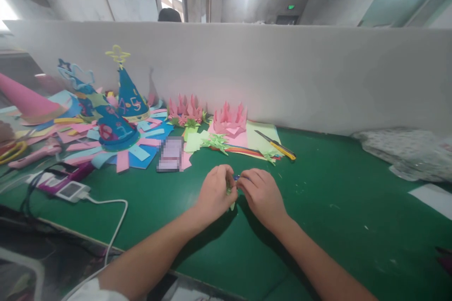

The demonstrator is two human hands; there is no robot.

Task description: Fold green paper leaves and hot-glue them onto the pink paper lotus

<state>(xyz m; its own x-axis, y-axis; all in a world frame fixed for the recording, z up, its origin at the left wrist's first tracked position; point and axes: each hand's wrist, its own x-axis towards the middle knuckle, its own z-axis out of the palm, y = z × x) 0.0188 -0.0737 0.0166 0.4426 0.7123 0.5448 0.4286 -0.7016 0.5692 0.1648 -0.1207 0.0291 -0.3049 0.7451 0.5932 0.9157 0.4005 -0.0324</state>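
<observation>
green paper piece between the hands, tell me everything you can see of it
The green paper piece is small, light green and thin, mostly hidden. A narrow pointed tip pokes down below the left hand, which pinches it just above the green table. The right hand meets it fingertip to fingertip; a blue bit shows between the hands.

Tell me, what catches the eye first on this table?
The blue paper cone hats on fans of coloured strips at the left, and the pink paper crowns against the partition. At the centre of the green table, the left hand and right hand meet over a small green paper piece.
</observation>
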